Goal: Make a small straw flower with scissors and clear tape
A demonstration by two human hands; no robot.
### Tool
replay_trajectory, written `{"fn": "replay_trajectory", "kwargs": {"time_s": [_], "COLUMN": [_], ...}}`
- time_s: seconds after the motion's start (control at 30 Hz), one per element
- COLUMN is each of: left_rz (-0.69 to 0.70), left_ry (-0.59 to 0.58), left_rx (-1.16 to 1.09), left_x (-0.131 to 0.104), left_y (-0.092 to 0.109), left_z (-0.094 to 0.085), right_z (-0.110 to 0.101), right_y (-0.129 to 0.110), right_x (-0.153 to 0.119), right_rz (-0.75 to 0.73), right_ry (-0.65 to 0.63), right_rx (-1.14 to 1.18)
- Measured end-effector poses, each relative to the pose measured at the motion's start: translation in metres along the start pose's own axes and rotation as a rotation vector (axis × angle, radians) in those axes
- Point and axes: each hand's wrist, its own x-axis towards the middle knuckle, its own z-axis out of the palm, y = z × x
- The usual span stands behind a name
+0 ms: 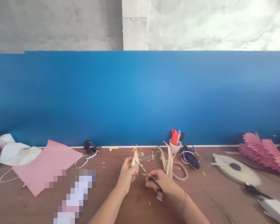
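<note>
My left hand (pixel 126 175) is closed around a pale, dry husk-like piece (pixel 135 157) that points upward from the fingers. Black-handled scissors (pixel 155 183) are in my right hand (pixel 160 182), their blades reaching to the side of the pale piece. More long pale strips (pixel 168 160) stand just behind my right hand. A small grey object (pixel 159 196) shows below the scissor handle.
Pink paper (pixel 48 165) and white material (pixel 18 154) lie left. A white cup (pixel 175 147) with red-handled tools, a blue item (pixel 190 158), a tape ring (pixel 183 171), a white oval object (pixel 235 169) and pink ruffled paper (pixel 266 152) are right. Behind stands a blue panel (pixel 140 99).
</note>
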Motion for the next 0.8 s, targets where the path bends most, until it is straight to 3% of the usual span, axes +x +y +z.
{"fn": "replay_trajectory", "kwargs": {"time_s": [0.47,0.67,0.8], "left_rz": [-0.012,0.031,0.055], "left_ry": [-0.039,0.035,0.091], "left_rx": [0.033,0.084,0.168], "left_x": [-0.001,0.001,0.001], "left_y": [0.000,-0.001,-0.002], "left_z": [0.000,-0.001,-0.003], "right_z": [-0.003,-0.023,-0.042], "right_y": [0.003,0.000,-0.001], "right_x": [0.003,-0.007,-0.018], "right_rz": [0.022,0.045,0.144], "right_ry": [0.028,-0.037,-0.029], "right_rx": [0.011,-0.073,-0.193]}}
